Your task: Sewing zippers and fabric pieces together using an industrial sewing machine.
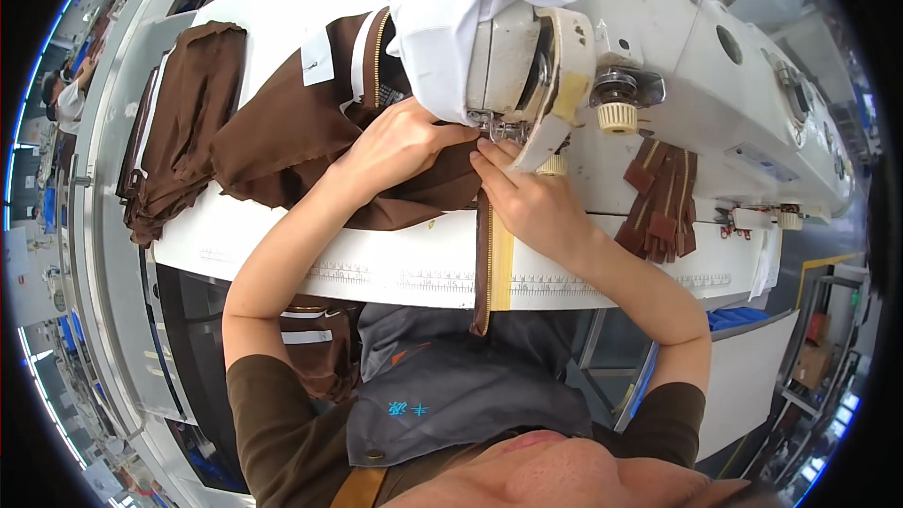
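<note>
A brown garment piece (pixel 301 132) with a zipper lies on the white sewing table (pixel 282 235), under the sewing machine head (pixel 527 66). My left hand (pixel 400 141) lies flat on the brown fabric just left of the needle area. My right hand (pixel 527 198) presses the brown zipper tape (pixel 484 263) with its yellow strip (pixel 501 268), fingertips next to the presser foot (pixel 494 127). The tape hangs over the table's near edge toward my lap. A white cloth (pixel 451 0) is draped over the machine head.
A pile of brown fabric pieces (pixel 179 132) sits at the table's left. Several short brown zipper pieces (pixel 663 202) lie to the right of the machine. A cream knob (pixel 618 116) sticks out of the machine. More brown fabric (pixel 320 348) hangs under the table.
</note>
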Motion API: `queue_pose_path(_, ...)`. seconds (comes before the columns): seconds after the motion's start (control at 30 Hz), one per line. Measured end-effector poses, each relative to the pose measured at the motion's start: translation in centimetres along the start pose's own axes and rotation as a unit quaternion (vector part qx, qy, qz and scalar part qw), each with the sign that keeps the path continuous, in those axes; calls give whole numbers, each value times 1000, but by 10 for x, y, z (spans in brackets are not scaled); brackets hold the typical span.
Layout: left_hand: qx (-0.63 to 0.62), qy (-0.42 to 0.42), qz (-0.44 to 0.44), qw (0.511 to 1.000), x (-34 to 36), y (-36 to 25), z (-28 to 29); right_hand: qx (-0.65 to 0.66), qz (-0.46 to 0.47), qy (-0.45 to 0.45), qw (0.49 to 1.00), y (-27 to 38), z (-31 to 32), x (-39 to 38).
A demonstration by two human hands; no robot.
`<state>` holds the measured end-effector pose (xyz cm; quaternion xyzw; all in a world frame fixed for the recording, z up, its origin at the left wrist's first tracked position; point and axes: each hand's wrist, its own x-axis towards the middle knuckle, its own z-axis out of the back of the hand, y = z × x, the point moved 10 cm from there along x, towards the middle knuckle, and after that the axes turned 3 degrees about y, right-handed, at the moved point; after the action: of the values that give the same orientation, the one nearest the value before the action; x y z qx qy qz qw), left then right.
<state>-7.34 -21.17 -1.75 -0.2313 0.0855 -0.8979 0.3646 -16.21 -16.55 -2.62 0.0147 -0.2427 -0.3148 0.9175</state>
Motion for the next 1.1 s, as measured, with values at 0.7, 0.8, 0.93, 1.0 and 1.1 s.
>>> queue_pose_path(0.7, -4, 18, 212, 977, -34, 26, 145, 44, 134, 9, 990, 100, 30, -89)
queue_pose_path(0.8, 101, -48, 70, 991, -19, -40, 173, 19, 154, 13, 988, 104, 36, -91)
queue_pose_path(0.93, -20, 11, -111, 994, -57, -144, 101, 30, 179, 5, 983, 107, 36, -101)
queue_pose_path(1.0, 17, 67, -151, 986, -84, -172, 47, 37, 197, 17, 980, 113, 42, -95)
queue_pose_path(1.1, -8, 46, -128, 991, -99, -168, 14, 43, 215, 23, 975, 118, 45, -94)
